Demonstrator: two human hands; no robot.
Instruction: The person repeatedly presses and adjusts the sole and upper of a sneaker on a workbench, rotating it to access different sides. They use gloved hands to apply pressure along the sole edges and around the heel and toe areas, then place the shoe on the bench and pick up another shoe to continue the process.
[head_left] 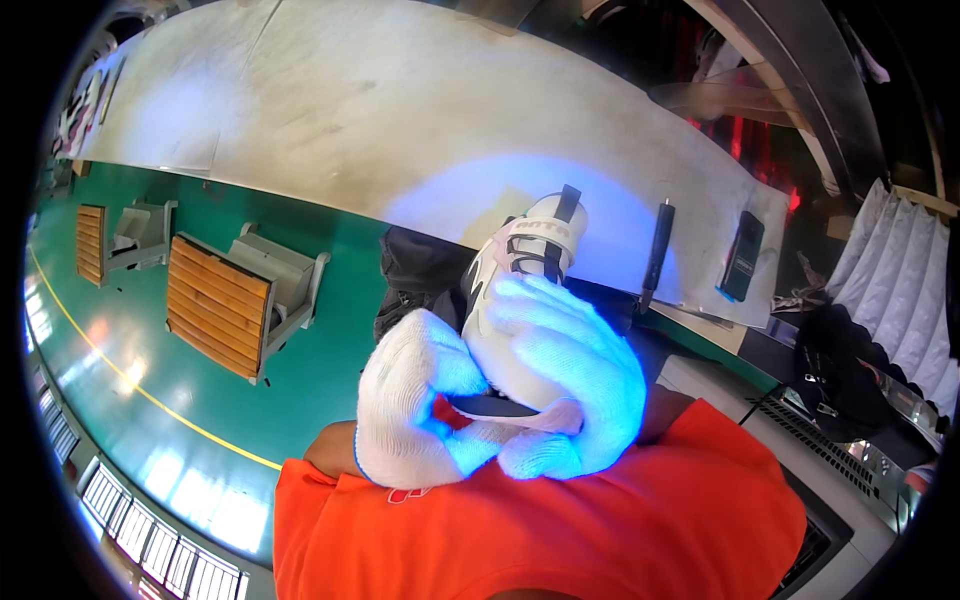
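A white and grey sneaker (484, 270) with dark trim is held close in front of my body, its tongue and dark pull tab pointing away from me toward the table. My right hand (575, 370), in a white knit glove lit bright blue, wraps over the near part of the shoe. On the other side my left hand (408, 400), gloved the same way, curls its fingers against the shoe's near end. Between the two hands a dark strip and a pale edge of the shoe show. The gloves hide much of the near end.
A long pale worktable (380, 110) stretches across ahead, carrying a black pen-like tool (657, 250) and a dark handheld device (741, 258). Wood-slatted seats (215, 305) stand on the green floor at left. At right are a black bag (845, 370) and a vented light-grey unit (860, 530).
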